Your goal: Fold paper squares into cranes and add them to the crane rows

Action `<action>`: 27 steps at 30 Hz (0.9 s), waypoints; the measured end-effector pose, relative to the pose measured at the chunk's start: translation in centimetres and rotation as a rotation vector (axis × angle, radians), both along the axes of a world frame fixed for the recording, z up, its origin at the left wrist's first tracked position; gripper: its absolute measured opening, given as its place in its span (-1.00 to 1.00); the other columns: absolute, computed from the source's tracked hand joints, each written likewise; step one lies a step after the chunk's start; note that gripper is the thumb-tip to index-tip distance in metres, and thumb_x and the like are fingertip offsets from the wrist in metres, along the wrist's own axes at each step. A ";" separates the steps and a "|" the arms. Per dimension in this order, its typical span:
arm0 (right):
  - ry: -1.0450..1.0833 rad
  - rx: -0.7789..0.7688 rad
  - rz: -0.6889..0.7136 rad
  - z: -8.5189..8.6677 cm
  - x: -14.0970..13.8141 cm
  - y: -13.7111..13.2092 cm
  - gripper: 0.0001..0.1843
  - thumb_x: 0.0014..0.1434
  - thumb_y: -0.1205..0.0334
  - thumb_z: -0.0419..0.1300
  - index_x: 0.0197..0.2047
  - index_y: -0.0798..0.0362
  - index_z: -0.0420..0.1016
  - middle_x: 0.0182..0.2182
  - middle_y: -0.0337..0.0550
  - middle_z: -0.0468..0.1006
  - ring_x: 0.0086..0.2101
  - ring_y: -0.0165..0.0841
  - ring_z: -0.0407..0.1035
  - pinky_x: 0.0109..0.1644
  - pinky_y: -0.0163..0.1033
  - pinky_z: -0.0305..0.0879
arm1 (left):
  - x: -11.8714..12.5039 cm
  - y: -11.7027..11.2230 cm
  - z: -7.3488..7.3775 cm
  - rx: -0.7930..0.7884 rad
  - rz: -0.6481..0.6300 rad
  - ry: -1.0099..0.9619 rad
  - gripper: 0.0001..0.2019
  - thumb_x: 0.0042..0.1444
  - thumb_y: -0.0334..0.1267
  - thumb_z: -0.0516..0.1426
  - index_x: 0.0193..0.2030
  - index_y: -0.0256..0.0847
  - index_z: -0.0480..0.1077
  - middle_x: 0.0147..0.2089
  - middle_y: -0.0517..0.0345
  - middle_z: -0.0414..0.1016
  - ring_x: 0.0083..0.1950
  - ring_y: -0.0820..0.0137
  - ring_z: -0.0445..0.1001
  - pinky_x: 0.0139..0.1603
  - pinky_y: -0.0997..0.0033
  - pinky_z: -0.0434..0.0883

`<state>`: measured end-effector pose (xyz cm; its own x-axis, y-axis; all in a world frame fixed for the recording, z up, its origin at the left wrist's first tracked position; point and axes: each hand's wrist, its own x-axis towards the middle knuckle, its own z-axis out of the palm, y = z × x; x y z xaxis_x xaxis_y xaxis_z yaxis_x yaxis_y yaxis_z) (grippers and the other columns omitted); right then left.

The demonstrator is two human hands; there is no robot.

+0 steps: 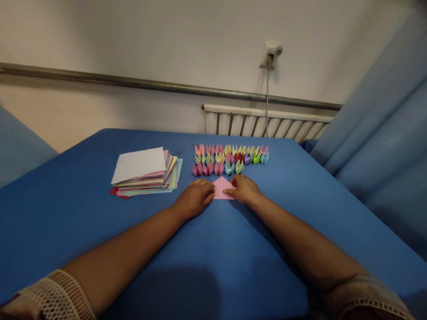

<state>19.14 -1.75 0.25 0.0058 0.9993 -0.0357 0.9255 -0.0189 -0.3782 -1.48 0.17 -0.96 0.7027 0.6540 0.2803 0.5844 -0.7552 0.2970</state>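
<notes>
A pink paper point(221, 186) folded into a triangle lies flat on the blue table point(216, 258). My left hand point(195, 198) rests on its left corner with fingers curled down onto the paper. My right hand point(244, 188) presses its right side, fingertips pinched on the edge. Just behind the triangle stand rows of several small folded paper figures point(230, 158) in pink, yellow, green and blue.
A stack of coloured paper sheets point(147, 173) with a white sheet on top lies to the left of my hands. Blue curtains point(380, 142) hang at the right. A radiator point(267, 122) and a metal rail point(133, 82) run along the wall behind the table.
</notes>
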 end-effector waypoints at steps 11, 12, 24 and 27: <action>-0.124 -0.027 0.035 0.5 0.8 -0.3 -0.42 0.01 -0.19 0.26 -0.08 0.10 0.40 -0.21 0.09 0.58 -0.19 -0.08 0.47 -0.26 -0.15 0.24 | -0.2 0.4 -0.5 -0.025 0.004 -0.045 -0.82 0.18 -0.28 0.08 -0.11 -0.20 0.43 -0.03 0.00 0.50 0.03 0.23 0.41 0.12 0.16 0.29; -0.127 -0.033 0.041 0.6 0.9 -0.3 -0.45 0.01 -0.19 0.25 -0.10 0.09 0.42 -0.20 0.09 0.58 -0.18 -0.07 0.47 -0.27 -0.15 0.24 | -0.2 0.4 -0.5 -0.024 0.008 -0.036 -0.81 0.18 -0.28 0.08 -0.10 -0.20 0.43 -0.03 0.01 0.49 0.03 0.23 0.41 0.12 0.16 0.29; 0.097 0.014 0.104 -0.1 0.3 -0.2 -0.71 0.01 0.08 0.31 -0.24 0.05 0.46 -0.25 -0.10 0.51 -0.29 -0.30 0.39 -0.25 -0.24 0.22 | -0.2 0.1 -0.2 -0.084 0.078 -0.104 -0.72 0.14 -0.24 0.11 -0.01 -0.24 0.39 0.03 -0.04 0.47 0.08 0.19 0.40 0.15 0.12 0.31; 0.249 0.052 0.106 -1.1 0.0 0.0 -0.73 0.01 0.21 0.29 -0.19 0.05 0.40 -0.29 -0.17 0.49 -0.32 -0.34 0.37 -0.25 -0.25 0.24 | -0.2 0.2 -0.2 -0.162 0.163 -0.225 -0.54 0.10 -0.19 0.15 0.13 -0.27 0.30 0.14 -0.11 0.40 0.15 0.16 0.38 0.20 0.07 0.29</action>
